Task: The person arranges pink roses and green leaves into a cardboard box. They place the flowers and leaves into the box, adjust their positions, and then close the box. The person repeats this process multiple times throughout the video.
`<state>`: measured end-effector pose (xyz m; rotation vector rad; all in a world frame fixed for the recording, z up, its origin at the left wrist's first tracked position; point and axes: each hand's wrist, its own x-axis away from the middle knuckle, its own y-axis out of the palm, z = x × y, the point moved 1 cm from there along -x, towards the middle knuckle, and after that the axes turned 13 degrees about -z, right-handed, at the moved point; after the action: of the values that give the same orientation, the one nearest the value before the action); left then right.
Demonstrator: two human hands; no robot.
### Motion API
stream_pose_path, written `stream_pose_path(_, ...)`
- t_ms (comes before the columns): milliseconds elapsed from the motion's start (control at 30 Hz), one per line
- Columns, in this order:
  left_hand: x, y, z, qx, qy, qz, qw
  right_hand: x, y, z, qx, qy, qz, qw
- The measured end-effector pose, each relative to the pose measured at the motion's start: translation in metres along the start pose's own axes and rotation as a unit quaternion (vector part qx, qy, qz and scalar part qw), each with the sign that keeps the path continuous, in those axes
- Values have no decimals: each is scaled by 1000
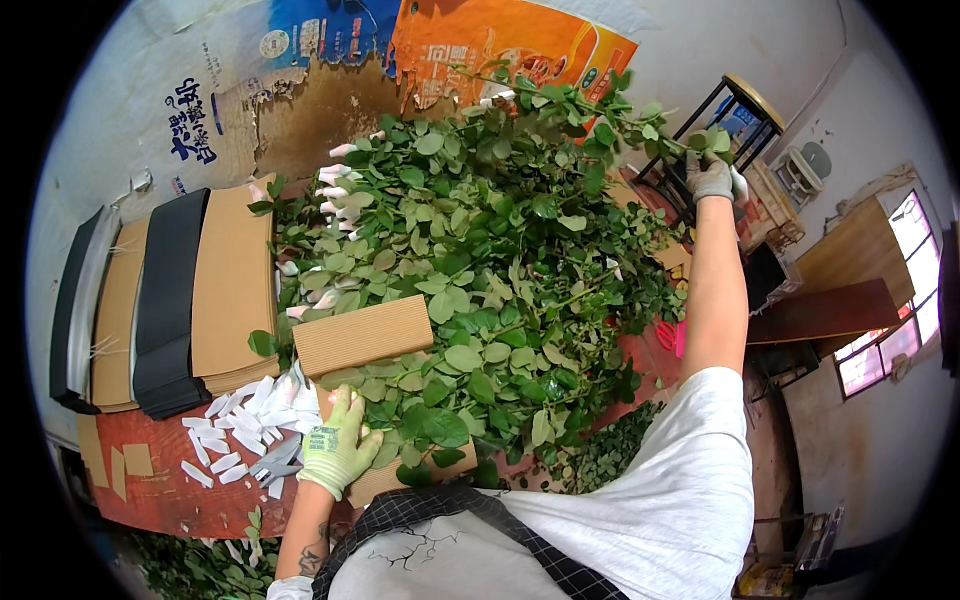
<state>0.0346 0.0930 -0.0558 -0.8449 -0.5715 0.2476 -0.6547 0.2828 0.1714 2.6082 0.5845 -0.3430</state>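
Observation:
My right hand, in a pale glove, is raised at the far right, closed around the end of a long leafy rose stem. The stem reaches leftward over a big heap of rose stems. Pale pink and white-wrapped heads show along the heap's left side. Down at the near left, my left hand, in a light green glove, lies with fingers apart on a corrugated cardboard sheet, beside leaves. What is under its palm is hidden. Another folded corrugated cardboard piece lies just beyond it.
Stacks of brown cardboard and black sheets stand at the left. Small white sleeves and a grey stapler-like tool lie on the red table. Pink-handled scissors lie right; a stool stands behind.

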Motion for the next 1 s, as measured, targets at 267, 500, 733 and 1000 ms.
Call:
stream_pose_path(267,4,2,-21,-63,17,32,997,7,-49,-72,-84,-108,83,987)
stream_pose_path(500,2,-93,49,-127,134,104,977,14,-148,-69,-210,-154,33,965)
stream_pose_path(733,-260,-158,185,-227,243,100,938,47,-134,-118,-192,-112,-136,965)
stream_pose_path(1000,-452,-122,227,-194,219,252,922,117,-119,-116,-183,-203,-114,955)
